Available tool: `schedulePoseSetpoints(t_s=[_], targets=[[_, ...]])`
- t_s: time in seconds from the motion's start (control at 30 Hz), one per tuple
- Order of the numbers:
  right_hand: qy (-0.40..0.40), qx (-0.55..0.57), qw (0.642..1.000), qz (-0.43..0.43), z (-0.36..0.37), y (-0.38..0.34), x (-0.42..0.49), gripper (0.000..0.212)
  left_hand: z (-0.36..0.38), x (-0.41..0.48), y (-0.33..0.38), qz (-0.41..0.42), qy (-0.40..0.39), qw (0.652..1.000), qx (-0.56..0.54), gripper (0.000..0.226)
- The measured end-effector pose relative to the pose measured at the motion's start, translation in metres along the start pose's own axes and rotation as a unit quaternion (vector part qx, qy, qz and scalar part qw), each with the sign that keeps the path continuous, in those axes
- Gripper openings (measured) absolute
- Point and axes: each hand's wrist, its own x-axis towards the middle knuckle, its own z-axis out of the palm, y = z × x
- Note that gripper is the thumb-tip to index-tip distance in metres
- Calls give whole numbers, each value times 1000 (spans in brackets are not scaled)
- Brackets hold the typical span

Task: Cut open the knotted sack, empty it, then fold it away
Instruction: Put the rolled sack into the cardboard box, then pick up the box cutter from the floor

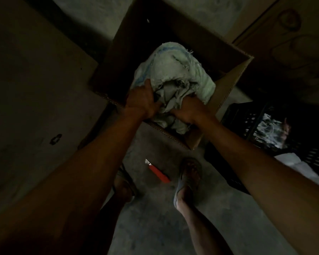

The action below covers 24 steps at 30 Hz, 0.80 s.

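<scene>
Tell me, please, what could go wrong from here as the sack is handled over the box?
The red utility knife lies on the floor with its blade out, between the sandalled feet; a step could land on it. Both hands, left and right, grip the frayed sack above the cardboard box; contents might spill outside.

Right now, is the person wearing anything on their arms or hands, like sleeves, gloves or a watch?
No. Both arms are bare as far up as the picture shows: no sleeves, gloves, watch or bracelet can be seen on the left hand or the right hand. The room is dim, so a thin ring could be missed. The only clothing in view is open sandals on the feet.
</scene>
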Motion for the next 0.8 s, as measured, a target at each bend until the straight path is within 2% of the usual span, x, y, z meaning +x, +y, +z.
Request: schedulePoseSetpoints(t_s=[0.1,0.17,0.23,0.33,0.43,0.5,0.6,0.8], targets=[[115,34,992,-44,-1,-23,-71,91,-13,-57,6,54,109,991,-61,82],[144,11,985,-99,1,-38,-136,88,-17,-107,12,48,137,984,-107,81],[112,-10,984,-142,9,-46,-199,85,-12,-164,13,-9,138,979,-148,84],[6,-103,984,-148,33,-40,-269,84,8,-251,4,-109,114,972,-171,79],[-57,-192,962,-186,63,-24,-313,81,40,-334,-5,-181,92,960,-195,75],[-52,-192,954,-226,87,-7,-326,79,67,-379,-12,-240,88,942,-217,72],[-52,-202,951,-229,122,15,-329,78,116,-426,-31,-298,66,928,-215,71],[-65,-278,936,-204,209,52,-277,64,227,-450,-72,-314,6,928,-200,77]])
